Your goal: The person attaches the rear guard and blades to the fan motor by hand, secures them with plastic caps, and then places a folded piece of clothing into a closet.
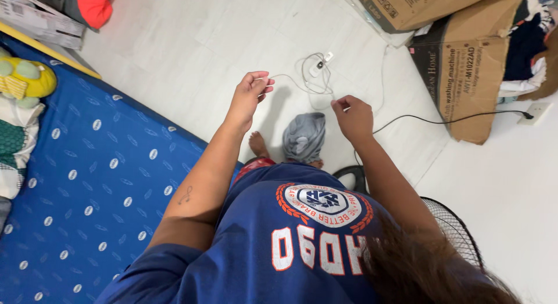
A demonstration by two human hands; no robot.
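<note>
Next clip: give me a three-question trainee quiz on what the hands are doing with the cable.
1. True or false: both hands pinch the white cable.
2. What lies on the floor by the feet? A) grey cloth B) red cup C) book
3. What blue thing lies beside the person's left arm?

Key:
1. True: left hand and right hand each pinch it.
2. A, the grey cloth.
3. The mattress.

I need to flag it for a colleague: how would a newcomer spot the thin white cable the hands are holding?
Start at the white tiled floor beside the blue patterned mattress. The thin white cable stretches between the raised left hand and right hand, looping behind. Unlike the black cord running to the wall socket, it is white and held up.
</note>
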